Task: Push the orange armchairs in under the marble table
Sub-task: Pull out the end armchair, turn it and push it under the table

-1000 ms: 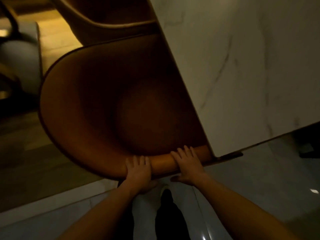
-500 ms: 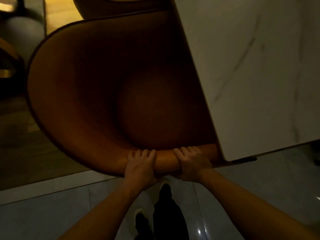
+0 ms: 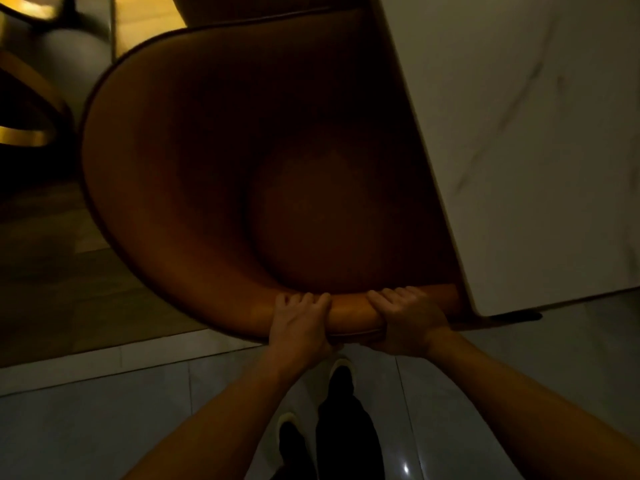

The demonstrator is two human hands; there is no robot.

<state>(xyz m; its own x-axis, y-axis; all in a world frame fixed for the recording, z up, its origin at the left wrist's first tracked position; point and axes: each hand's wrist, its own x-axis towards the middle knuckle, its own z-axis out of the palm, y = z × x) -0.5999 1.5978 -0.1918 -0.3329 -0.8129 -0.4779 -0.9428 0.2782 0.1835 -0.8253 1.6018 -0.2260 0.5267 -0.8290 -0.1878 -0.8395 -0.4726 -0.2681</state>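
Note:
An orange armchair point(image 3: 180, 188) with a curved shell back fills the middle of the view, seen from above in dim light. Its right side and part of its round seat point(image 3: 332, 233) lie under the white marble table point(image 3: 519, 133), whose edge runs diagonally down the right. My left hand point(image 3: 299, 320) and my right hand point(image 3: 408, 317) both grip the padded top rim of the chair's back, side by side, fingers curled over it. A second orange armchair point(image 3: 263, 8) shows partly at the top, beside the table.
Grey floor tiles point(image 3: 104, 427) lie under my feet point(image 3: 341, 372) at the bottom. A darker rug or wood floor point(image 3: 52, 289) spreads to the left. A grey seat with gold metal legs point(image 3: 31, 98) stands at the far left, close to the armchair's back.
The armchair has slid further toward the table, so more of its seat is covered by the tabletop. My fingers have curled tighter over the rim, and I have stepped forward.

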